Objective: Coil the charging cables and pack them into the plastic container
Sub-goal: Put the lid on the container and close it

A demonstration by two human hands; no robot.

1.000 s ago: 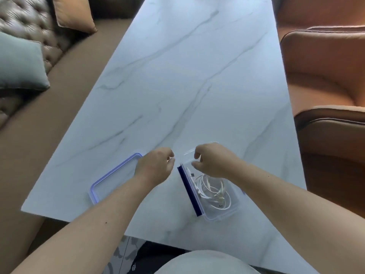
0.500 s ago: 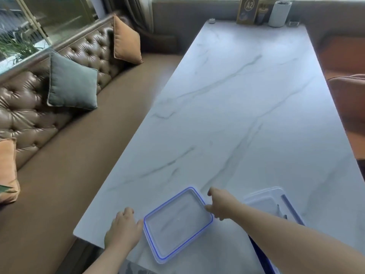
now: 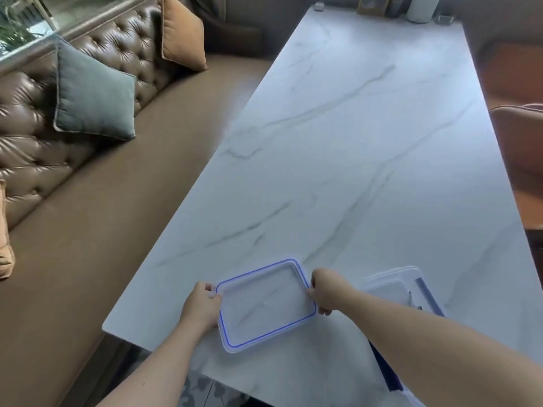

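Note:
A clear plastic lid (image 3: pixel 266 304) with a blue seal line lies near the front left edge of the marble table (image 3: pixel 352 142). My left hand (image 3: pixel 202 306) grips the lid's left edge. My right hand (image 3: pixel 326 289) grips its right edge. The clear plastic container (image 3: pixel 393 284) with a dark blue clip stands just right of the lid, mostly hidden behind my right forearm. The cables inside it are hidden, apart from a small bit near the rim.
A brown tufted sofa (image 3: pixel 58 171) with a grey-green cushion (image 3: pixel 91 95) and an orange cushion (image 3: pixel 182 33) runs along the left. Orange chairs (image 3: pixel 520 148) stand on the right. A sign and small items (image 3: pixel 420 7) sit at the table's far end.
The view has swung left from the container to the lid. Both hands left the container and have taken hold of the lid's two edges.

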